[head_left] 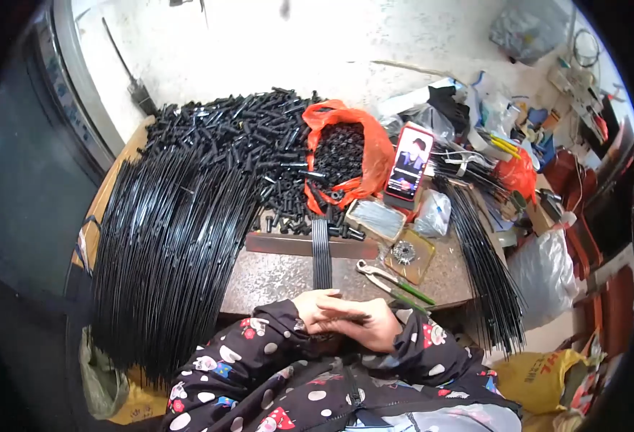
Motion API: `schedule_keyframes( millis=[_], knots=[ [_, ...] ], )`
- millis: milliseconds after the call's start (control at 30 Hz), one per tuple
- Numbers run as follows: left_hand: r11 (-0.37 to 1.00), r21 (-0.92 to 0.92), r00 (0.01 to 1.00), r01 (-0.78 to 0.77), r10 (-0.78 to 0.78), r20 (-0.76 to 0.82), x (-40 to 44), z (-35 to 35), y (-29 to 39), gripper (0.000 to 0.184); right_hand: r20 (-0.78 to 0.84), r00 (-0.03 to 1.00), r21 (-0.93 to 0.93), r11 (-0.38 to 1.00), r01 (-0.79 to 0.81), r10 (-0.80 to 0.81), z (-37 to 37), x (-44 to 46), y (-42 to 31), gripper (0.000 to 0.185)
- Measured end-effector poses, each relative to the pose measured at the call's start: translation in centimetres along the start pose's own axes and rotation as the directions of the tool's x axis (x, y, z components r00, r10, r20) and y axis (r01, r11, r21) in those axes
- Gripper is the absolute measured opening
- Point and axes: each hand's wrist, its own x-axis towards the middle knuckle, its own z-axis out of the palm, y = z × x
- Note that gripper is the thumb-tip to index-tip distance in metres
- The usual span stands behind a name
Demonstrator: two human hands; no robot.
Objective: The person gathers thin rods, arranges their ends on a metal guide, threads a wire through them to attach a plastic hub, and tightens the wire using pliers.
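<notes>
My left hand and my right hand meet at the table's front edge, one laid against the other. Several thin black rods lie side by side under them, running back over a dark flat bar. The fingers overlap, and what they hold between them, if anything, is hidden. Right of my hands, pliers with green handles rest near a yellowish square dish with a round metal piece. Behind it sits an open box of thin pins.
A large bundle of black rods hangs over the left edge; another is at right. Black plastic parts are heaped behind, beside a red bag of small black pieces. A phone leans upright. Clutter fills the back right.
</notes>
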Motion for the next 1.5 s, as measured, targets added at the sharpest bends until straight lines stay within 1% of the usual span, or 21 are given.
schedule_keyframes(
  millis=[67,100,133,167,200,267,300,333,367,400,433,467,500,533,600,800,1067,1167,1367,1467,1500],
  knots=[
    [0.994,-0.087,0.997,0.067,-0.064,0.034,1.4,-1.1,1.8,0.046,0.022,1.0,0.139,0.99,-0.009,0.006,-0.9,0.1,-2.9,0.036],
    [0.95,-0.266,0.983,0.164,-0.18,-0.036,2.0,-1.8,3.9,0.046,0.077,0.996,0.103,0.994,0.032,-0.04,-1.5,0.3,-2.5,0.036],
    [0.881,-0.352,0.946,0.316,-0.32,0.05,1.7,-2.3,4.2,0.045,0.134,0.987,0.068,0.995,0.076,-0.084,-2.1,0.4,-2.2,0.036],
    [0.783,-0.417,0.883,0.462,-0.45,0.134,2.4,-3.8,5.7,0.044,0.292,0.952,0.029,0.994,-0.109,0.096,-3.2,0.7,-3.4,0.037],
    [0.915,-0.184,0.93,0.359,-0.367,-0.014,3.2,-5.3,7.5,0.038,0.272,0.961,-0.063,0.996,0.067,-0.047,-3.2,1.1,-3.0,0.04],
    [0.954,-0.265,0.942,0.14,-0.211,-0.262,5.5,-8.3,10.6,0.028,0.279,0.904,-0.249,0.885,0.393,-0.323,-2.8,2.3,-1.7,0.046],
    [0.906,-0.407,0.939,0.12,-0.237,-0.25,5.9,-8.7,11.2,0.022,0.315,0.89,-0.189,0.897,0.4,-0.331,-3.2,3.2,-2.2,0.059],
    [0.959,-0.251,0.962,0.132,-0.185,-0.202,6.3,-10.4,11.7,0.022,0.283,0.91,-0.013,0.947,0.32,-0.303,-4.0,3.9,-1.9,0.068],
    [0.927,-0.333,0.958,0.173,-0.236,-0.159,6.8,-11.0,12.6,0.022,0.223,0.93,0.256,0.938,0.232,-0.291,-4.8,5.1,-0.3,0.073],
    [0.887,-0.409,0.952,0.216,-0.284,-0.111,7.2,-11.5,13.0,0.022,0.043,0.998,0.55,0.835,0.022,-0.055,-5.1,6.5,1.7,0.058],
    [0.881,-0.427,0.961,0.204,-0.264,-0.086,7.2,-11.4,12.7,0.021,-0.152,0.984,0.224,0.973,-0.056,0.091,-6.9,7.5,2.3,0.036],
    [0.865,-0.447,0.958,0.227,-0.282,-0.058,7.2,-11.4,12.9,0.024,-0.296,0.955,-0.249,0.963,-0.1,0.022,-8.7,8.5,4.6,0.025],
    [0.861,-0.45,0.954,0.235,-0.292,-0.061,7.1,-11.0,12.8,0.025,-0.309,0.944,-0.565,0.775,-0.282,0.119,-10.2,8.9,9.1,0.022],
    [0.857,-0.454,0.951,0.242,-0.303,-0.065,6.9,-10.6,12.7,0.026,-0.356,0.912,-0.791,0.455,-0.41,0.203,-11.9,9.3,13.4,0.02],
    [0.847,-0.466,0.943,0.255,-0.324,-0.072,6.7,-10.6,12.8,0.029,-0.186,0.98,-0.882,0.429,-0.197,0.067,-13.8,7.3,18.9,0.017],
    [0.858,-0.493,0.979,0.142,-0.195,-0.057,7.2,-12.0,11.8,0.03,-0.088,0.967,-0.911,0.412,0.019,-0.24,-13.9,5.9,18.1,0.01],
    [0.872,-0.404,0.905,0.276,-0.377,-0.197,7.5,-11.4,12.4,0.023,-0.145,0.961,-0.873,0.487,-0.013,-0.235,-14.6,5.9,18.5,0.019],
    [0.868,-0.412,0.912,0.277,-0.373,-0.171,7.5,-11.4,12.8,0.024,-0.08,0.988,-0.892,0.452,-0.011,-0.133,-15.0,5.9,18.9,0.012],
    [0.847,-0.489,0.934,0.207,-0.319,-0.158,6.9,-11.1,12.7,0.022,-0.066,0.974,-0.904,0.426,0.033,-0.215,-15.0,6.1,19.1,0.008],
    [0.858,-0.464,0.896,0.219,-0.366,-0.253,6.8,-10.7,12.8,0.02,-0.206,0.895,-0.818,0.571,0.065,-0.397,-13.4,6.3,16.0,0.011],
    [0.855,-0.457,0.872,0.245,-0.4,-0.282,6.8,-10.6,12.8,0.02,-0.311,0.876,-0.656,0.751,0.083,-0.369,-11.8,6.0,12.5,0.011]
  ],
)
